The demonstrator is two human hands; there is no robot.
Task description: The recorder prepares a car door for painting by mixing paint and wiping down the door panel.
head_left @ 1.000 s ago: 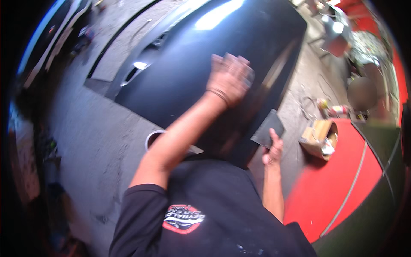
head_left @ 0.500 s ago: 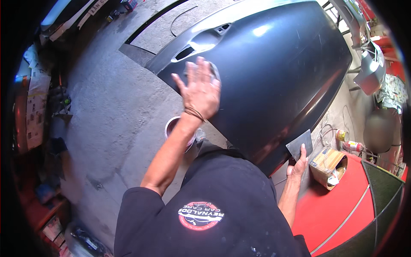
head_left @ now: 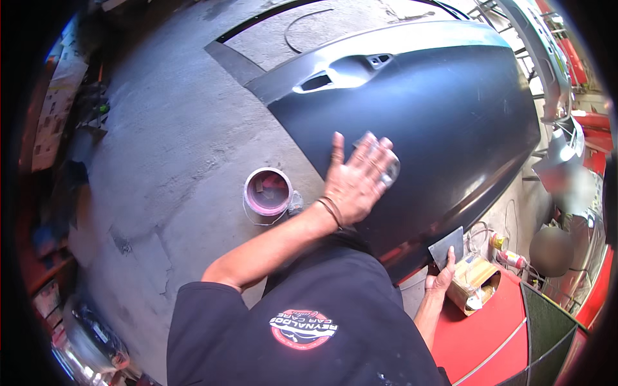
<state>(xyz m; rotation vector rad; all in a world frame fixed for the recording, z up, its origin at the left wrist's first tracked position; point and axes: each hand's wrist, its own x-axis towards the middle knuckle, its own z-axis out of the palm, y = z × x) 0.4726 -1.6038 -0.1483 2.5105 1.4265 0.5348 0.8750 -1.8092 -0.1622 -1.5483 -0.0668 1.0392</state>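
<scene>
One black car body panel spreads toward two o'clock; the left hand, fingers extended flat over one pale pad, has just slid away from its recess, so the pad covers a different patch. At four o'clock the right hand grips one grey sheet, beside one cardboard box; one bucket stands toward nine.

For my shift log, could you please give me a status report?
Left hand spread over a pale, partly hidden piece on the black door panel. Right hand holding a grey sheet by the panel's edge. Cardboard box beside right hand.
</scene>
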